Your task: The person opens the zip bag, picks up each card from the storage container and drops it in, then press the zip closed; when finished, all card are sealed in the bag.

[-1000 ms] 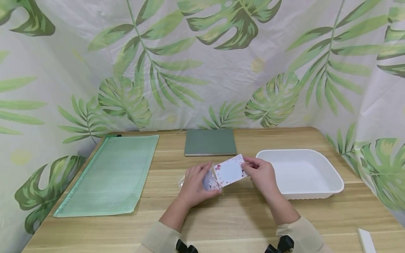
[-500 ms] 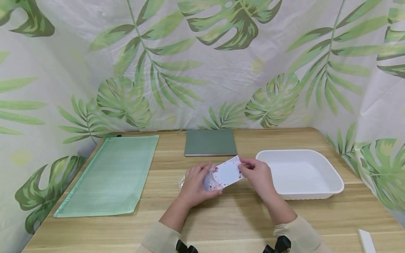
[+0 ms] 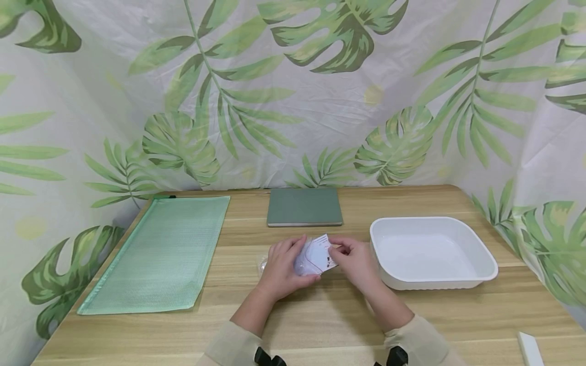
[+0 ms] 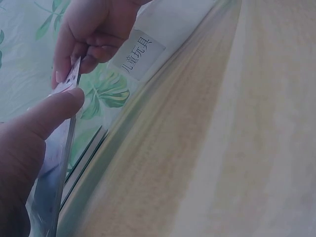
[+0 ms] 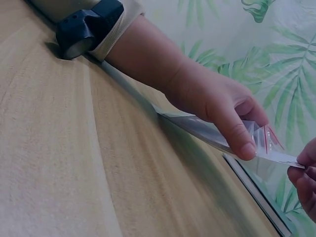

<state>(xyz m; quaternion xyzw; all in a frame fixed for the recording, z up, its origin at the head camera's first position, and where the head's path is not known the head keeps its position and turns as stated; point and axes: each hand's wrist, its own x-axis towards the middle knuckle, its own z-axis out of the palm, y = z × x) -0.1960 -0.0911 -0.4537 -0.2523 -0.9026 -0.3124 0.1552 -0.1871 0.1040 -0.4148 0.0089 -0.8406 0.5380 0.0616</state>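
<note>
Near the middle of the table, my left hand [image 3: 281,265] holds a clear zip-seal bag [image 3: 302,263], thumb on the near face. A red line runs along the bag's mouth in the right wrist view. My right hand [image 3: 357,260] pinches the outer end of a white printed card [image 3: 324,251] between thumb and fingers. Most of the card lies within the bag, with its right end sticking out. In the left wrist view, the right hand [image 4: 98,34] grips the card [image 4: 72,78] just beyond the left thumb. The left fingers hide part of the bag.
Right of the hands stands a white tray [image 3: 432,279] with a label [image 4: 140,54] on its side. A green notebook [image 3: 304,207] lies at the back, a green mesh zip pouch [image 3: 157,254] at the left. A white strip [image 3: 530,348] lies at the front right.
My right hand has moved left and slightly down, sliding the card farther into the bag, so less of it sticks out. My left hand has stayed nearly still.
</note>
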